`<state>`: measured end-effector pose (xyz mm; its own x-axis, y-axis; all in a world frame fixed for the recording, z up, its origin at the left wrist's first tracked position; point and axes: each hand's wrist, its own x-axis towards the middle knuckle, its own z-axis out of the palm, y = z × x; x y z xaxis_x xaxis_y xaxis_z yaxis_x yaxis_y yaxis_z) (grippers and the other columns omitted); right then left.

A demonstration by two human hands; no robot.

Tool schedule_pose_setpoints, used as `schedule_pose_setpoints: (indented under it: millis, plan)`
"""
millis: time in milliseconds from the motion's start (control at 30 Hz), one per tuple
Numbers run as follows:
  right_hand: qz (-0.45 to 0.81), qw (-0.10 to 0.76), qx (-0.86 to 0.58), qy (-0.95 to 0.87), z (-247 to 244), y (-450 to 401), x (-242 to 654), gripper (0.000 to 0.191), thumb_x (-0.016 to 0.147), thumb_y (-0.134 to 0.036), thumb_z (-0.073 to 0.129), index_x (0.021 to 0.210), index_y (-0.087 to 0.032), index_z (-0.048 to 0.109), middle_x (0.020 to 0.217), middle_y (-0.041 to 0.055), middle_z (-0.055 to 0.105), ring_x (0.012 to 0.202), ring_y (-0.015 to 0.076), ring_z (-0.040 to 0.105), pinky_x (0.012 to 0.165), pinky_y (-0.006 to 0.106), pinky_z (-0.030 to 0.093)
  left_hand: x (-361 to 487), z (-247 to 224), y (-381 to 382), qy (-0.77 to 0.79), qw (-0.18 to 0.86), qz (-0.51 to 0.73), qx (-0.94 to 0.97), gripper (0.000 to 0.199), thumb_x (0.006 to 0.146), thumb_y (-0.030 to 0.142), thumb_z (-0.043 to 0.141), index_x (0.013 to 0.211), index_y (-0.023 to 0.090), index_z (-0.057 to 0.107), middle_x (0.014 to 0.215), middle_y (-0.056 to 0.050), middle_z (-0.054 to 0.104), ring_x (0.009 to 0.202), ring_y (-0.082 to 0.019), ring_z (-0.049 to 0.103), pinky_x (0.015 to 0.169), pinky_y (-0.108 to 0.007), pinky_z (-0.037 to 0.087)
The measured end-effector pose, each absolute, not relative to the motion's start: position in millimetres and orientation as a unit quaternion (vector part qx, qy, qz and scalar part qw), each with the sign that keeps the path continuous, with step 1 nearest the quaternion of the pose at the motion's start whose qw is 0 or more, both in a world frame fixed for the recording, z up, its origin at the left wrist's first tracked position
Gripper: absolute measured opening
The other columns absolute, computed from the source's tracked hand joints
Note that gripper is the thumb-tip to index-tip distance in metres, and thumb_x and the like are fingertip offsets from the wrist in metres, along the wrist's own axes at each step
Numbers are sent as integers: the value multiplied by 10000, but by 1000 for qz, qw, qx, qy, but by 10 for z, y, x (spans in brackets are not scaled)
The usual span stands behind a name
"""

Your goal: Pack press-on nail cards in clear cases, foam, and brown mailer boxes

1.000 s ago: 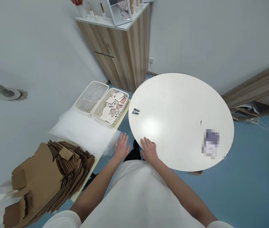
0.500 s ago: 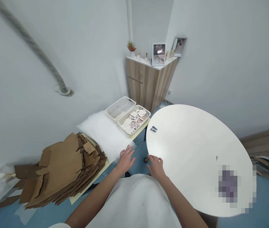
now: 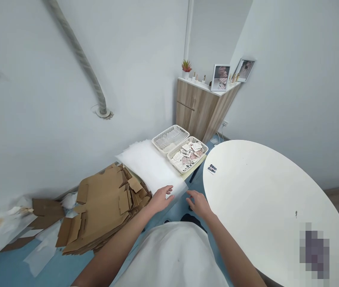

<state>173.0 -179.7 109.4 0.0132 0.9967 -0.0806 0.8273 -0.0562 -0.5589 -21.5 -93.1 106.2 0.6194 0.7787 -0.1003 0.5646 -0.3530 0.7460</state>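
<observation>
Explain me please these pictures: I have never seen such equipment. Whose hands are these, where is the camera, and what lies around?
There is no robot here. One person wears a camera on the head, looking forward and down, so every picture comes from that place.

The left hand and right hand are bare, open and hold nothing. The left is near thin white sheets; the right is beside the edge of a round white table.

On that table lies a small card with dark ovals; another item there is blurred out. Beyond the sheets, one basket holds many small packets or cards. Folded brown cardboard is piled on the left.
</observation>
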Motion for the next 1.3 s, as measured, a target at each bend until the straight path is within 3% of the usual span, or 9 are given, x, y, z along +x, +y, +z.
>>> schedule_pose_setpoints:
  millis: [533,867,1033,1300]
  plan:
    - [300,197,-673,-646,1060,-1320,1800,301,818,-266,408,1063,-194,569,848,48,664,729,167,606,668,280,450,-14,1067,-582,417,474,108,768,428,752,374,496,1138,189,508,1102,-81,587,922,-207,581,733,-299,458]
    - [313,232,-648,-655,969,-655,2127,295,811,-251,424,1066,-193,563,885,50,656,754,164,601,685,287,454,286,1038,-74,442,467,115,757,430,747,362,515,1144,194,506,1031,-87,619,883,-220,598,688,-309,464]
    - [310,223,-624,-682,950,-166,2271,298,813,-253,418,1070,-192,556,915,58,648,752,163,592,691,290,451,388,1062,273,462,444,124,757,442,758,360,508,1165,190,485,1033,-92,618,911,-230,595,752,-342,461]
    - [208,184,-640,-716,880,861,2449,364,811,-275,411,1147,-167,498,1072,105,559,994,229,479,827,345,376,634,1029,974,506,407,148,746,394,751,364,523,1107,194,526,1094,-87,582,948,-224,575,827,-360,450]
